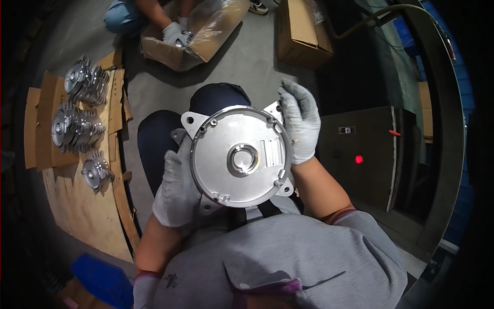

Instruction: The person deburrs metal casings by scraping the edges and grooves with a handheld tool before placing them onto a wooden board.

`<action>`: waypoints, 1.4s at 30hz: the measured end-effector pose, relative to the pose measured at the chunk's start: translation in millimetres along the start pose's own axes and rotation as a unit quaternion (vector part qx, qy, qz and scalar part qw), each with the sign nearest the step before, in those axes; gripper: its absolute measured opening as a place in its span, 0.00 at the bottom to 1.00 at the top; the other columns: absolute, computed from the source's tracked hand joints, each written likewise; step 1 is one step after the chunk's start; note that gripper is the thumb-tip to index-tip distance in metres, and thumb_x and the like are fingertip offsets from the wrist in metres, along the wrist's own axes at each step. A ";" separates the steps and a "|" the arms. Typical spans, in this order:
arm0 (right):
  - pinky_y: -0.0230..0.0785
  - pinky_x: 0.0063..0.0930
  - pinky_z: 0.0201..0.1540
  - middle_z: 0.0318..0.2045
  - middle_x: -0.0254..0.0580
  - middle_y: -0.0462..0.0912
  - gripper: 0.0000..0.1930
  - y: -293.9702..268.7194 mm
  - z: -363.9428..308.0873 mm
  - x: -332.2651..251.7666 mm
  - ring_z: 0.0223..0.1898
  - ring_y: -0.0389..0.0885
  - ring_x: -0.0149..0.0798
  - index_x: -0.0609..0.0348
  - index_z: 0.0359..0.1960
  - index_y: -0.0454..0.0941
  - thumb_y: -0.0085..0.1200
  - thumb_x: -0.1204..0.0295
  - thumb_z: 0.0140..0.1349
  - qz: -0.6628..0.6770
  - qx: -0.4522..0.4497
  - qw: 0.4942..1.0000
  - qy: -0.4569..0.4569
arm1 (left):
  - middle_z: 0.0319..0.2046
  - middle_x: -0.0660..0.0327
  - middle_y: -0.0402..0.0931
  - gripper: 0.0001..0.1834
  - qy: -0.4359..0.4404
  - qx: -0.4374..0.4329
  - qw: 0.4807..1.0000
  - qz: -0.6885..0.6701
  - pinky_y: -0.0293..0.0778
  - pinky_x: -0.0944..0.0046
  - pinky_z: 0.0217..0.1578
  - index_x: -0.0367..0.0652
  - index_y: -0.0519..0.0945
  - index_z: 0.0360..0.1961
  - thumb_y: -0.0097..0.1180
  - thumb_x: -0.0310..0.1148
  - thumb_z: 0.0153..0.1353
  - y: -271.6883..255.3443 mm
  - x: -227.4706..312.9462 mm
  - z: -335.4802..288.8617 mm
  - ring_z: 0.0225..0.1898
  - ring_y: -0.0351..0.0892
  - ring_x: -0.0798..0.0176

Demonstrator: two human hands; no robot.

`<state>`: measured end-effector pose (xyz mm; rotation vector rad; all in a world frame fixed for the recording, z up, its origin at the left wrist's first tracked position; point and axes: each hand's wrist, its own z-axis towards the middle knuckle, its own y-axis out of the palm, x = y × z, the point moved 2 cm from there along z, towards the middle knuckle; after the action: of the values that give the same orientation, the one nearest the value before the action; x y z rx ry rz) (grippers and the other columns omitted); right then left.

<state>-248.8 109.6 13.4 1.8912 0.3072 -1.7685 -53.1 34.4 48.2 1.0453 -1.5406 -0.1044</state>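
Note:
A round, silvery cast-metal end cover (221,170) is in front of my body, its inner side facing up. It has a raised rim, a hub ring in the middle and pierced ears around the edge. My left hand (177,190), in a whitish glove, grips it at the lower left, with some fingers hidden behind it. Against its right edge lies my gloved right hand (301,123), fingers reaching up past an ear and thumb out of sight. Another metal ear (178,135) shows below the cover at the left; what it belongs to is mostly hidden.
Stacks of similar metal covers (77,126) stand on a wooden board (77,201) at left, by cardboard (49,118). Far off, a co-worker's gloved hand (176,35) reaches into a plastic-lined box (170,56). A carton (301,36) and dark cabinet (355,139) are at right.

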 end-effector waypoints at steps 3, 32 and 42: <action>0.70 0.14 0.36 0.39 0.36 0.81 0.11 0.0 1.9 -1.8 0.33 0.75 0.21 0.64 0.49 0.76 0.54 0.77 0.66 -0.021 0.010 0.999 -0.024 | 0.68 0.49 0.54 0.40 0.004 0.014 1.000 0.008 0.51 0.56 0.69 0.36 0.51 0.70 0.22 0.60 0.71 -2.0 0.8 -1.7 0.69 0.55 0.54; 0.69 0.16 0.41 0.42 0.38 0.81 0.12 -5.2 -2.5 8.5 0.36 0.75 0.23 0.66 0.50 0.76 0.53 0.76 0.66 -0.050 0.009 0.998 -0.033 | 0.64 0.52 0.59 0.39 -0.013 -0.017 0.995 0.098 0.58 0.62 0.64 0.35 0.47 0.71 0.49 0.21 0.60 -3.1 13.8 0.6 0.65 0.61 0.60; 0.72 0.18 0.38 0.40 0.41 0.79 0.12 17.7 -24.0 -26.6 0.34 0.77 0.27 0.67 0.50 0.74 0.51 0.82 0.65 -0.044 -0.037 0.990 -0.128 | 0.58 0.53 0.69 0.27 -0.028 0.053 0.996 0.066 0.66 0.61 0.60 0.33 0.61 0.64 0.47 0.37 0.70 -18.7 4.1 13.3 0.59 0.70 0.60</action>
<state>-222.5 112.3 43.4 1.5992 0.3591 -2.0035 -53.5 14.3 36.3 1.0273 -1.6766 0.0398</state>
